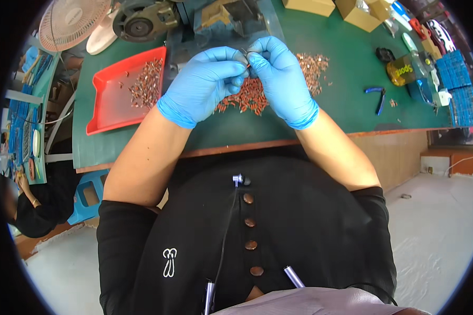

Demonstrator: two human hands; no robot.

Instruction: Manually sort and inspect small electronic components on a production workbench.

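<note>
Left hand [205,84] in a blue glove, curled nearly closed, fingertips pinched on a small dark part [245,52] at chest height over the green mat [347,94]. Right hand [281,79], gloved the same, closed in a matching pinch on that part from the other side, thumbs almost touching. Too small to tell what the part is.

Directly beneath both hands, a heap of small copper-coloured pieces [247,100]; a thinner scatter [312,65] just beyond the right wrist. Left of the left hand, a red tray [108,107] with more of the same pieces [147,81] in its near corner.

To do this well, by judgement: keep the pinch light and near the tips, keep both wrists low over the heap so that a dropped piece lands among the others, and turn the part rather than squeeze it.

Well to the right of the right hand, blue-handled pliers [378,97]. Farther right, a yellow rounded package with dark lettering [402,71], then blue ridged blocks [460,86] at the mat's edge. Beyond the hands, up and right, plain tan cardboard boxes [360,13].
</note>
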